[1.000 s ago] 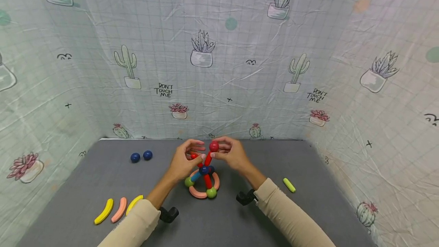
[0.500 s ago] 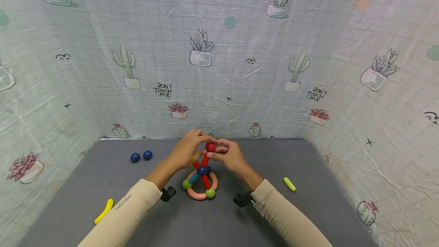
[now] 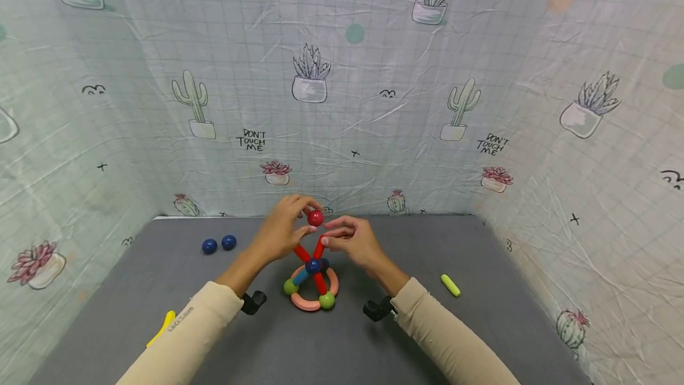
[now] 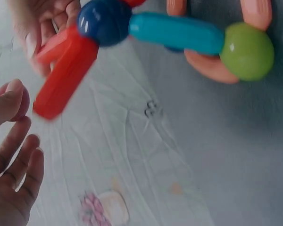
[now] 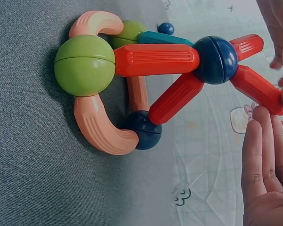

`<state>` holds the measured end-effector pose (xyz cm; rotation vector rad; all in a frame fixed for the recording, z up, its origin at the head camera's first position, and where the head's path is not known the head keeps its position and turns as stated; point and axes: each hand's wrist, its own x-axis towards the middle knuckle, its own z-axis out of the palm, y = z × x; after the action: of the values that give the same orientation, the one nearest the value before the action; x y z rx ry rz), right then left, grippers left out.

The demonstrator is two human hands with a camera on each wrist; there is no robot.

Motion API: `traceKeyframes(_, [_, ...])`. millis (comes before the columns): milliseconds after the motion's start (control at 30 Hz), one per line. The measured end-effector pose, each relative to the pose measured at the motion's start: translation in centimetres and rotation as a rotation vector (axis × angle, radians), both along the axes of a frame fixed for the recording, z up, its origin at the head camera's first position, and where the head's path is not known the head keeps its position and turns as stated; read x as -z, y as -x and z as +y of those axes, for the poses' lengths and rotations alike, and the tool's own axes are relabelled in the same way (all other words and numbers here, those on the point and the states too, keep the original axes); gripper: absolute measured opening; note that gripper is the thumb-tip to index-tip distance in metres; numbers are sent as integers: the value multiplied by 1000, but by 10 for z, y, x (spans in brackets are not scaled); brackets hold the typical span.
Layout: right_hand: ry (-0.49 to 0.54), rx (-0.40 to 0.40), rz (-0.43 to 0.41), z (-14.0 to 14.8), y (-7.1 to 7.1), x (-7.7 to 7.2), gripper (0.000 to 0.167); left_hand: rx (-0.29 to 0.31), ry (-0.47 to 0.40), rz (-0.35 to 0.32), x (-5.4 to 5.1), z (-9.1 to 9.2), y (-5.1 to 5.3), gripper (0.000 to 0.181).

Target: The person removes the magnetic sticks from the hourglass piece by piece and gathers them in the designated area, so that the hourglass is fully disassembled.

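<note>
My left hand holds a red ball between thumb and fingers, apart from the rods below. My right hand pinches the upper end of a red magnetic rod. This rod and another red rod rise in a V from a navy ball. Two red rods and a blue rod slope from that ball down to the base. There, pink curved pieces form a ring with two green balls and a navy ball. The ring stands on the grey table.
Two blue balls lie at the back left of the table. A yellow curved piece is partly covered by the left sleeve. To the right lies a yellow-green rod. Patterned cloth surrounds the table's back and sides.
My left hand has moved from the left rod to the red ball and lifted it off the right rod, up and left. My right hand stays at that rod.
</note>
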<state>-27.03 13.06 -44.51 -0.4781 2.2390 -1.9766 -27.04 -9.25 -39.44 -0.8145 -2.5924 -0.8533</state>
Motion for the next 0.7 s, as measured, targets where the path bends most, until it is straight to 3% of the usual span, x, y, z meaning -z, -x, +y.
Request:
traceKeyframes(233, [-3,-3,16,-1,0,1,29,-106,-3,10,-2,-46,0,40])
traceKeyframes(433, [-20,1,12,-1,0,1,29,-188,23,39,9,-96,-2,41])
traceKeyframes(700, [-28,2,24,0,0,3,29,-335,85,19,26,-161,-13,42])
